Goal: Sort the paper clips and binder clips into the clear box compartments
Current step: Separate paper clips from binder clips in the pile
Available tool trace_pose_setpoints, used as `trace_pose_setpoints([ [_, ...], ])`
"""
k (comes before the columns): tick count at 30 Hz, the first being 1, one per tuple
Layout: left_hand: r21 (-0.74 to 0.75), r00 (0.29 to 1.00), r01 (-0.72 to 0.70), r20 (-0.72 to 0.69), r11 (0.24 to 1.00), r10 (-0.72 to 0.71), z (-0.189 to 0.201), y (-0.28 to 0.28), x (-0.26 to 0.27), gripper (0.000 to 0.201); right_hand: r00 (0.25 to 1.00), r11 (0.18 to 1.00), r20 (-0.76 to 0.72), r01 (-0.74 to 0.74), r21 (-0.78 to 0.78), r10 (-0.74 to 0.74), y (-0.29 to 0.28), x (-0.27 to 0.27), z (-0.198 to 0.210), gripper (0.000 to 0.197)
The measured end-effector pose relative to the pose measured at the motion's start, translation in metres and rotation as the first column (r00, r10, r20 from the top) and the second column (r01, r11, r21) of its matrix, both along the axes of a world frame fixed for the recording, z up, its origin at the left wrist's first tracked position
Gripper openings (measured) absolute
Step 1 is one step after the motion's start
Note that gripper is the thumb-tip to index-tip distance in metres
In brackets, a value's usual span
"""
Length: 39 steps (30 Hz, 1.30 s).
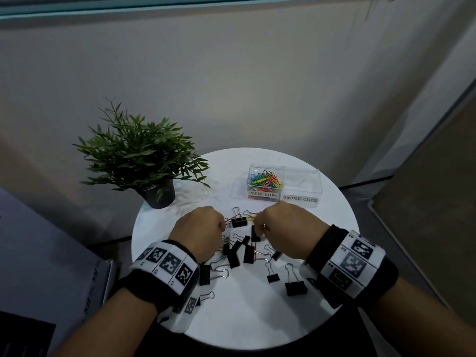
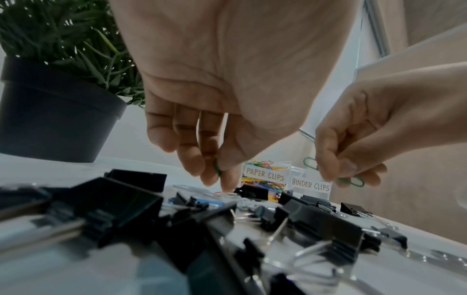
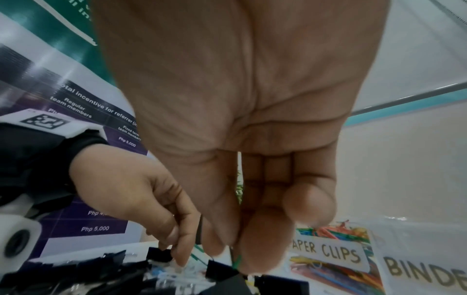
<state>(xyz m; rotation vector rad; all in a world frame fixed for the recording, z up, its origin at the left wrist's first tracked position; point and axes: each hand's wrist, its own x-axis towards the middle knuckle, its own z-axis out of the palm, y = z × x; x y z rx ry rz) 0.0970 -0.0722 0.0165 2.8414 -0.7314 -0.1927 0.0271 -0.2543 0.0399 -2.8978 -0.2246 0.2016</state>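
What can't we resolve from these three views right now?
- Head view: what the left hand and right hand pinch; their backs hide the fingertips.
- Left wrist view: the left hand's green paper clip is mostly covered by fingers.
- Head view: whether the clear box's binder-clip compartment holds anything; too faint.
- Right wrist view: black binder clips are blurred and cut off by the bottom edge.

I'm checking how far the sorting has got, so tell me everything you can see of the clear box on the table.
The clear box is a see-through, plastic-looking rectangular case standing upright on the far side of the round white table, beyond both hands and touched by neither. It has two side-by-side compartments, each with a handwritten paper label on its front. The one marked PAPER CLIPS holds a heap of coloured paper clips; the one marked BINDER CLIPS looks empty. No lid is visible on it.
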Motion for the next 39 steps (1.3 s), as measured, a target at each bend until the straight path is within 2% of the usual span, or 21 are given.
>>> trace_pose_setpoints([
  [5,0.039,1.000,0.023,0.009,0.999,-0.024,-0.005,-0.002,-0.003,0.015,0.994,0.990,-0.083,-0.085,-0.110,0.076,0.011,-0.002,-0.014,0.027],
  [10,0.046,1.000,0.018,-0.027,0.999,-0.017,-0.005,-0.001,0.000,0.007,0.993,0.987,-0.027,-0.117,-0.110,0.115,0.011,0.003,-0.017,0.031],
  [20,0.047,0.995,0.007,-0.101,0.999,-0.002,-0.004,0.001,0.007,0.015,0.970,0.932,-0.067,-0.244,-0.268,0.235,0.022,0.012,-0.026,0.015],
  [29,-0.019,0.994,-0.024,-0.105,1.000,0.022,-0.002,0.006,0.009,0.022,0.983,0.968,-0.129,-0.157,-0.196,0.133,0.021,0.009,-0.020,0.016],
  [34,-0.102,0.997,-0.040,-0.073,0.994,0.033,0.009,0.002,0.015,0.011,0.993,0.999,-0.110,-0.051,0.001,0.051,0.009,0.009,-0.014,0.007],
  [39,-0.167,1.000,0.001,-0.007,0.986,-0.002,0.026,-0.026,0.026,0.007,0.999,0.986,-0.042,-0.002,0.169,0.009,-0.001,0.004,-0.005,0.014],
])
